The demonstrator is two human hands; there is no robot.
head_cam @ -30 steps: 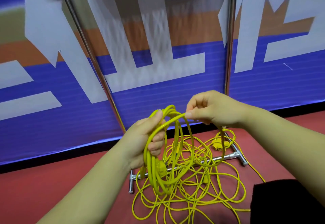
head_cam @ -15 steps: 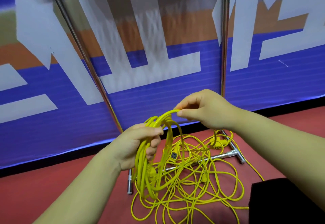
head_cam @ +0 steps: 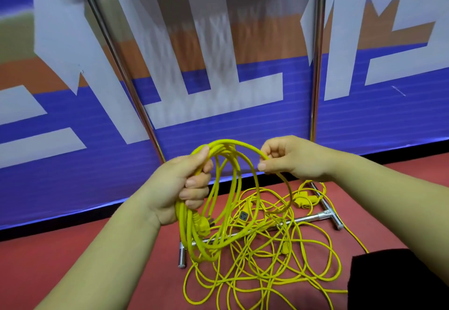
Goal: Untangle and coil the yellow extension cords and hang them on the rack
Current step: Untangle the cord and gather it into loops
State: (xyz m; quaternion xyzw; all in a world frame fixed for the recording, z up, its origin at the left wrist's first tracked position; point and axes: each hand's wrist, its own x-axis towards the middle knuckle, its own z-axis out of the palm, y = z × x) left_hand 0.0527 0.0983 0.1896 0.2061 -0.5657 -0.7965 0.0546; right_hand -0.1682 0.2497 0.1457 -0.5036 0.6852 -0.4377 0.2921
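My left hand grips a coil of yellow extension cord that hangs in several loops below my fist, with a yellow plug among them. My right hand pinches one strand of the same cord, which arches between both hands. From there the strand drops to a tangled pile of yellow cord on the red floor. A yellow socket and a further yellow connector lie in the tangle. The rack's two chrome uprights rise behind, and its base bar lies under the tangle.
A blue, white and orange banner wall stands close behind the rack. The red floor spreads left of the pile. Something black fills the lower right corner. One cord runs off to the right along the floor.
My right hand has drawn the strand out to the right, so a wider loop arches between the hands. My left hand keeps its grip on the coil.
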